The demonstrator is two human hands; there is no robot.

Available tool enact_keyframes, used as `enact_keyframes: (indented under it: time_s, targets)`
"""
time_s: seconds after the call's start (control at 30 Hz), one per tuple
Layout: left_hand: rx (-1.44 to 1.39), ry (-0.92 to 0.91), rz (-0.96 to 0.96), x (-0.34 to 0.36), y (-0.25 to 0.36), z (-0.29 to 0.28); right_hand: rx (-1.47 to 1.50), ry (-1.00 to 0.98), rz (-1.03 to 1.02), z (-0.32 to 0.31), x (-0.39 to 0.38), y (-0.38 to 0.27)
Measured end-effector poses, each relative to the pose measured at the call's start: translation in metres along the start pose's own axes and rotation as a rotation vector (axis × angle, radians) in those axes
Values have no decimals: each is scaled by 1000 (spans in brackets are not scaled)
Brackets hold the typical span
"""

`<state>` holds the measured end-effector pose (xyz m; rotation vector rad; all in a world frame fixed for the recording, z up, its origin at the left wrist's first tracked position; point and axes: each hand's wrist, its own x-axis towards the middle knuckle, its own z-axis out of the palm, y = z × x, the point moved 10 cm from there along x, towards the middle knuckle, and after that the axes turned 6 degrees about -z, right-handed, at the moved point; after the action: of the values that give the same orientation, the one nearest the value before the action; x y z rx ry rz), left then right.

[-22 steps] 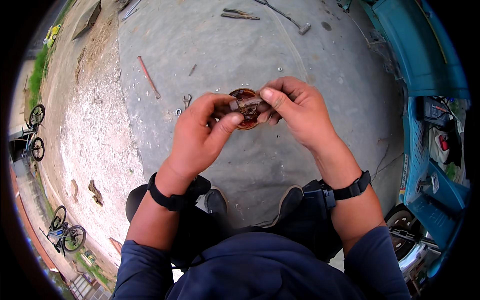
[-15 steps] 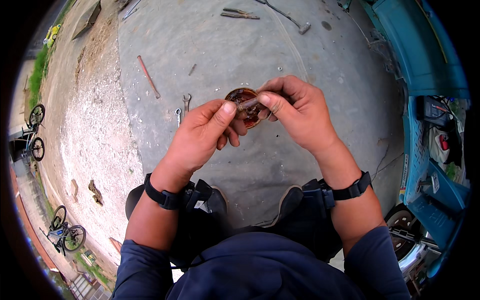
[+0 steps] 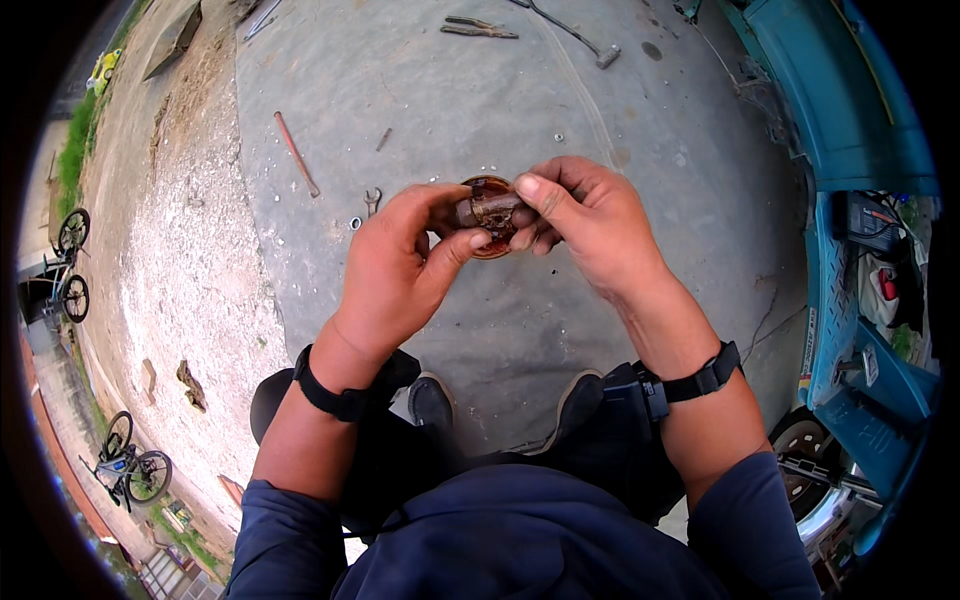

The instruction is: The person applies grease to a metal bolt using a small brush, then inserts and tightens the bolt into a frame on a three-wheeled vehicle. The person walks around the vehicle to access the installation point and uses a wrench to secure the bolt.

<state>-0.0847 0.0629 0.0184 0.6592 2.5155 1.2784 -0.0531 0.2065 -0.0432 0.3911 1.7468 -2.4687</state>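
Between my hands is a short, dark, greasy cylindrical metal part, lying nearly crosswise. The thumb of my left hand is on its near side, with the fingers bent over its left end. My right hand pinches the right end between thumb and fingers. Right below, partly hidden by the hands, is a round shallow tin with reddish-brown, oily-looking contents.
Beyond my left hand lie a wrench, a ring-ended spanner and a reddish rod. Pliers and a hammer lie farther off. A teal vehicle stands at the right; bicycles stand at the far left.
My left hand has shifted its hold: the thumb moved down to the near side and the fingers rose over the part. More of the cylinder shows. My right hand has barely moved.
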Motion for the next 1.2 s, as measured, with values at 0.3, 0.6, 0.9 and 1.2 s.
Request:
enact_keyframes:
  time_s: [0.3,0.6,0.9,1.2]
  targets:
    - [-670,-289,-482,-11,-44,31,-188,-32,-244,3,-4,-21]
    - [76,-62,135,-4,4,4,2,-64,79,2,-3,6]
    - [-534,-241,-307,-12,-24,24,-68,-93,-218,6,-6,-20]
    - [-648,-332,-476,-17,-34,28,-359,-109,-529,13,-15,-41]
